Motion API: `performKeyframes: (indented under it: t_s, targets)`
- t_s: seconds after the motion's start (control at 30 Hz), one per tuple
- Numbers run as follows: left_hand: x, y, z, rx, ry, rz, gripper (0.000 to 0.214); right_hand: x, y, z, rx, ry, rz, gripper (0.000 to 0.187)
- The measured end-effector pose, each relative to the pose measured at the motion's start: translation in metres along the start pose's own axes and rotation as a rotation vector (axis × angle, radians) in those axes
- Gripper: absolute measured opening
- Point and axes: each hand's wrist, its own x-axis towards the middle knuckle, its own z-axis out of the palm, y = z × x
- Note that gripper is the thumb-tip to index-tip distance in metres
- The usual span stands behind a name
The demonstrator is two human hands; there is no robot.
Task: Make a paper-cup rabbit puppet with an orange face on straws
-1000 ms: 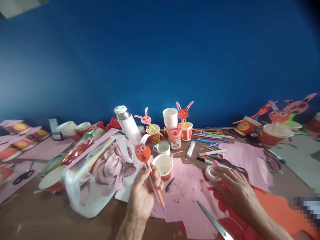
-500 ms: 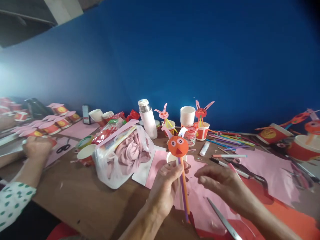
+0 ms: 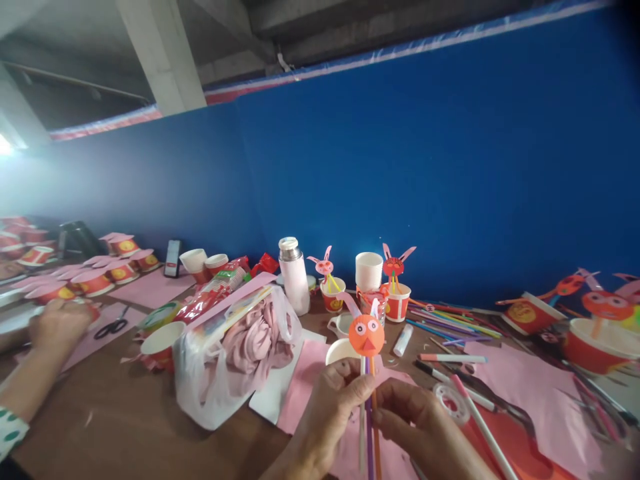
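Note:
My left hand (image 3: pixel 333 407) is closed around the stems of an orange paper rabbit head (image 3: pixel 367 335) with round eyes, a folded nose and upright ears. Below the head hang white, purple and orange stems (image 3: pixel 370 433), which look like pipe cleaners or straws. My right hand (image 3: pixel 417 417) is closed at the orange stem, thumb and fingers touching it just under my left thumb. Behind the left hand stands a pale paper cup (image 3: pixel 341 351). Pink paper (image 3: pixel 305 380) lies under both hands.
A plastic bag with pink cloth (image 3: pixel 230 360) and a white thermos (image 3: pixel 294 277) stand left of centre. Finished rabbit cups (image 3: pixel 397 303) are at the back. Markers (image 3: pixel 453 359), a tape roll (image 3: pixel 451 403) and pink sheets lie right. A co-worker's hand (image 3: pixel 60 327) is far left.
My right hand has moved left and in, from apart to touching the stems. The view has tilted up, so the table sits lower. The scissors by my right hand are now mostly hidden.

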Motion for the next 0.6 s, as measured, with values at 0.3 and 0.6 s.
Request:
performKeyframes:
  t_s: [0.3, 0.6]
  targets:
    - [-0.0020, 0.0070, 0.0042, 0.002, -0.024, -0.024, 0.032, -0.0023, -0.0009, 0.0009, 0.081, -0.016, -0.047, 0.011]
    - [0.0011, 0.0022, 0.0006, -0.019, -0.054, -0.030, 0.031, 0.0019, 0.0057, 0.0035, 0.229, -0.067, -0.053, 0.021]
